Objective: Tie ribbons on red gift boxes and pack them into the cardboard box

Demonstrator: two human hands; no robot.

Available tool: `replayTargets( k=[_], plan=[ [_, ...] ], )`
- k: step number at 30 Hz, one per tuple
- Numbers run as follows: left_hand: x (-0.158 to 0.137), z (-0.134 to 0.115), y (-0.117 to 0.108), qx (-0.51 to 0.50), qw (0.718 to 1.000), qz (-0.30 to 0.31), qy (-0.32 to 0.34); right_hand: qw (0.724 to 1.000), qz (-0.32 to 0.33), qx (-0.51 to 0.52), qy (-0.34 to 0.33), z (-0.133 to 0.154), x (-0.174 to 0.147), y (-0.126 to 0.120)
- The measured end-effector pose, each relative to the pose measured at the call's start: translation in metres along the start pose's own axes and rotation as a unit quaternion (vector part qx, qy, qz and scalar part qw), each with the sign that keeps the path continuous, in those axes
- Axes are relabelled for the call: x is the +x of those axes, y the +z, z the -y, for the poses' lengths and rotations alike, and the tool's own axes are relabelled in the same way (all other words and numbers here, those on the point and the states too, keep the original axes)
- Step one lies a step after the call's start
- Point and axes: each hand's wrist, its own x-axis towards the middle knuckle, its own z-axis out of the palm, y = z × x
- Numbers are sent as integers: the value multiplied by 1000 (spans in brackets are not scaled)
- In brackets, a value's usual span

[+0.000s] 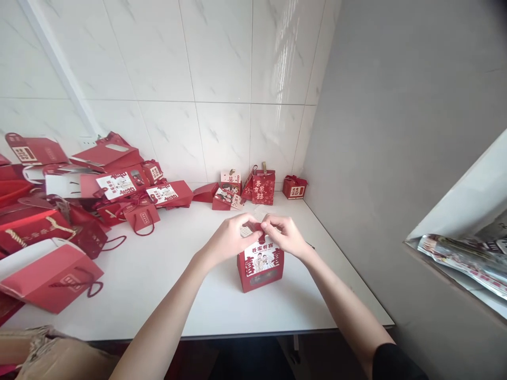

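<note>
A red and white gift box (262, 264) stands upright on the white table, its printed front with two figures turned toward me. A small window shows near its base. At its top, my left hand (233, 236) grips the red closure from the left, thumb and fingers pinched. My right hand (285, 233) pinches the same top closure from the right. The fingertips of both hands nearly meet there and partly hide the top. Beyond my hands, a white dotted thing shows in part.
Red gift boxes and bags (71, 206) lie heaped on the left of the white table (190, 295). Several small boxes (263, 189) line the tiled wall. A grey wall (368, 158) bounds the right side. A cardboard carton (59, 353) stands at the lower left.
</note>
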Motion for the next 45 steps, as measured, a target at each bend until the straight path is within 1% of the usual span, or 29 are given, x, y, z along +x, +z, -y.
replayTargets(
  k=[2,4,5,7,10,13,16,18,20,23,26,28,31,33,35,38,42,45],
  plan=[
    [17,-3,-6,-43,999,4,1,999,-43,0,7,2,14,-1],
    [29,-4,-13,-87,996,-22,3,996,-82,-3,18,9,28,-4],
    [33,-6,-16,-101,994,-35,1,996,-91,-5,24,15,34,-7],
    [37,-10,-23,-105,992,-65,-12,996,-83,-12,33,28,42,-12],
    [35,-18,-31,-64,991,-119,-21,999,-18,-31,28,44,42,-17],
    [30,-22,-35,-9,984,-180,-8,995,27,-94,2,48,37,-18],
    [27,-22,-37,11,974,-228,-5,987,23,-156,-20,46,34,-14],
    [26,-22,-37,6,971,-239,-4,984,11,-175,-42,46,34,-9],
    [27,-22,-36,-12,969,-245,10,983,-9,-173,-57,48,34,-5],
    [27,-27,-34,-46,964,-257,46,987,-43,-141,-57,52,32,-3],
    [25,-33,-34,-58,965,-245,68,989,-53,-128,-46,54,29,-7],
    [22,-35,-36,-58,974,-205,75,989,-59,-129,-40,53,28,-10],
    [18,-36,-41,-60,986,-126,89,989,-74,-125,-38,52,27,-13],
    [17,-35,-44,-50,989,-95,102,988,-81,-124,-41,53,26,-13],
    [16,-35,-45,-41,989,-90,114,988,-84,-122,-44,54,26,-13],
    [14,-37,-43,-39,987,-98,120,988,-93,-117,-50,56,25,-11],
    [10,-39,-44,-20,987,-103,119,984,-108,-119,-75,60,25,-9],
    [7,-39,-47,-2,988,-103,117,984,-97,-119,-88,62,24,-9]
  ],
)
